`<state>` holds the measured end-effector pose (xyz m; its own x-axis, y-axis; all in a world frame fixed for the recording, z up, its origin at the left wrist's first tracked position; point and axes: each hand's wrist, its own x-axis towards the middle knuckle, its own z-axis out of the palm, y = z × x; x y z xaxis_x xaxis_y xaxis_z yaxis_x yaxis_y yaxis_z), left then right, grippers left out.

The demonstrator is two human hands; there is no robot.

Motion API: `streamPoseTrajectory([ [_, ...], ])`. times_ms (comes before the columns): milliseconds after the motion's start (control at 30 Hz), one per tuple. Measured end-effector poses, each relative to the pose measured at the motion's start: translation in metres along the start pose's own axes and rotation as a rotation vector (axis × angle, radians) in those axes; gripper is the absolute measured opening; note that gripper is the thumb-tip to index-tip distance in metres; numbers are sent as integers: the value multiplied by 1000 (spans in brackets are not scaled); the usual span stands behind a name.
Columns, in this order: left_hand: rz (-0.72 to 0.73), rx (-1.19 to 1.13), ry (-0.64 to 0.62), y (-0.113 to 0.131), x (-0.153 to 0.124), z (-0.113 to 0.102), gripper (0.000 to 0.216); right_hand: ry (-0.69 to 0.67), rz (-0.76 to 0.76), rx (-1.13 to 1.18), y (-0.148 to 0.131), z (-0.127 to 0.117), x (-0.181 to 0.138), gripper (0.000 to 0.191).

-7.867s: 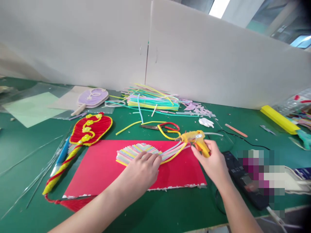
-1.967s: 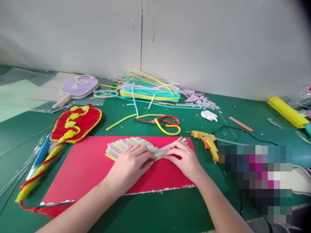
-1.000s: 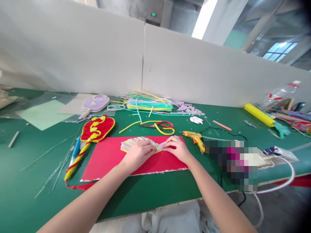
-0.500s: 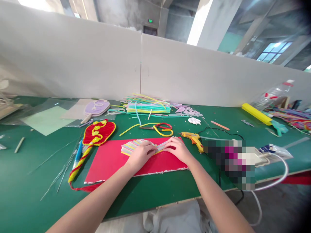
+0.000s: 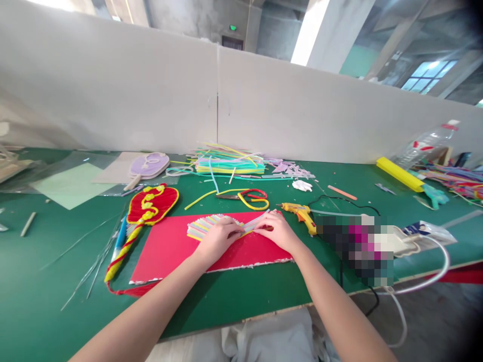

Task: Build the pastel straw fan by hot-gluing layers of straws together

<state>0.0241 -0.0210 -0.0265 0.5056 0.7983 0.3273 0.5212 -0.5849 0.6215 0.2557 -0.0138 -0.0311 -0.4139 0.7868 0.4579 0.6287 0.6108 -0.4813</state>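
Observation:
A fan-like row of pastel pipe cleaners (image 5: 199,227) lies on a red board (image 5: 166,251), white, pink, blue and yellow side by side. My left hand (image 5: 221,236) rests over its right part, fingers closed and pressed on the stems. Just to the right, my right hand (image 5: 277,229) pinches the end of pale pipe cleaners (image 5: 251,224) that run between the two hands. What lies beneath my fingers is hidden. Behind the board are scissors (image 5: 252,199) with red and yellow handles, and a yellow glue gun (image 5: 300,213) lies near my right hand.
A red and yellow chenille fan (image 5: 154,203) lies left of the board, beside thin wires (image 5: 100,261). A pipe-cleaner bundle (image 5: 230,163) is at the back by the white partition (image 5: 151,90). A plastic bottle (image 5: 430,143) and a yellow bar (image 5: 400,174) are at the right.
The pale stems at my right hand now stick up a little past the fingertips. Both hands stay almost in place; the view has shifted slightly.

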Motion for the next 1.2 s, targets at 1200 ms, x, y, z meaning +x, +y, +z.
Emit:
streamPoseTrajectory([
  [1200, -7, -7, -12, 1, 0, 0, 17, -43, 35, 21, -7, -2, 0, 14],
])
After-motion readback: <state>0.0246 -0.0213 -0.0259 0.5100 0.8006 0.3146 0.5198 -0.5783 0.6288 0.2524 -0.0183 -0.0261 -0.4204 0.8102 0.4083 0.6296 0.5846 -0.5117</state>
